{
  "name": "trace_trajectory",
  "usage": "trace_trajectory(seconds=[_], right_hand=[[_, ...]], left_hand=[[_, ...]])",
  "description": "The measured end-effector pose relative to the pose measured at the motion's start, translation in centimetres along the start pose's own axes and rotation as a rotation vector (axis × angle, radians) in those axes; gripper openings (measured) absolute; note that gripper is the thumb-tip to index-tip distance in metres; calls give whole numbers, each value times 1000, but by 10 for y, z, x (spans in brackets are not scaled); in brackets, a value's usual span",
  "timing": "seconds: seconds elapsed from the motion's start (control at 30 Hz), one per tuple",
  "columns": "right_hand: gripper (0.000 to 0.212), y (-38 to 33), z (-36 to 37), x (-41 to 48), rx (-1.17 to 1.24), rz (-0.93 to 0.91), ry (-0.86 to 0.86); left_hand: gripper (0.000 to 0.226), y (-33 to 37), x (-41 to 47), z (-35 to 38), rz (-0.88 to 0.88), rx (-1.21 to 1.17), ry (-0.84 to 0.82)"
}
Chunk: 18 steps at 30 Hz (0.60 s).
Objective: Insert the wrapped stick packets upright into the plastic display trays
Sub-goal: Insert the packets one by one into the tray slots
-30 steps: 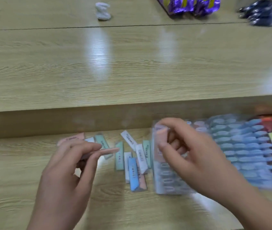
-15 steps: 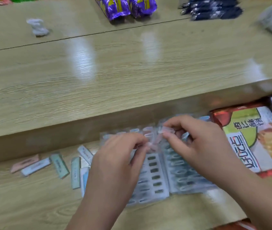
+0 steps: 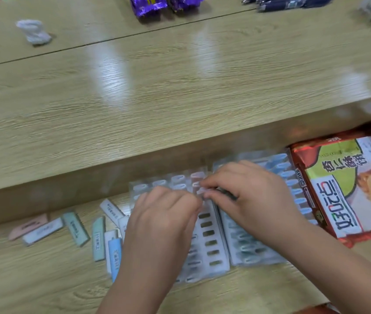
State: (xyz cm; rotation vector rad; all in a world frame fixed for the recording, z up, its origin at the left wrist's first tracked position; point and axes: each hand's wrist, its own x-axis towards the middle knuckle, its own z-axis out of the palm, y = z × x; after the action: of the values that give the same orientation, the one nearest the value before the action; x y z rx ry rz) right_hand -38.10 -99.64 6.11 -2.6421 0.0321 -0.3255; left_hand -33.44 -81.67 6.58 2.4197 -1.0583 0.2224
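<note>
Nearest, the left hand [image 3: 166,211] arches over the clear plastic display tray with rows of slots [image 3: 222,245]. Its fingers curl toward the tray's far end; I cannot tell whether they grip anything. Left of it, loose pastel wrapped stick packets [image 3: 98,241] lie flat on the pale wooden counter [image 3: 44,279]. Just beyond, the right hand [image 3: 250,196] has thumb and forefinger pinching a pale pink wrapped stick packet [image 3: 200,189] over a slot among that tray's far rows. Only those far rows look filled; the nearer slots gape empty. The second clear tray [image 3: 261,260], just beside it on the right, looks full of blue packets. I judge one tray done and the other barely begun. Farther right lies a red and green snack bag [image 3: 350,184].
</note>
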Motion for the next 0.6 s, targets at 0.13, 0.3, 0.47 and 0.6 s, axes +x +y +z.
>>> trace_trajectory(seconds=[0.13, 0.3, 0.47, 0.6], right_hand=[[11, -2, 1, 0, -75, -48, 28], [27, -3, -2, -3, -155, -129, -7], [28, -38, 8, -1, -74, -47, 104], [23, -100, 38, 7, 49, -97, 56]], left_hand=[[4, 0, -5, 9, 35, 46, -70], [25, 10, -8, 8, 4, 100, -58], [30, -21, -35, -11, -150, -49, 77], [29, -79, -75, -37, -410, -30, 199]])
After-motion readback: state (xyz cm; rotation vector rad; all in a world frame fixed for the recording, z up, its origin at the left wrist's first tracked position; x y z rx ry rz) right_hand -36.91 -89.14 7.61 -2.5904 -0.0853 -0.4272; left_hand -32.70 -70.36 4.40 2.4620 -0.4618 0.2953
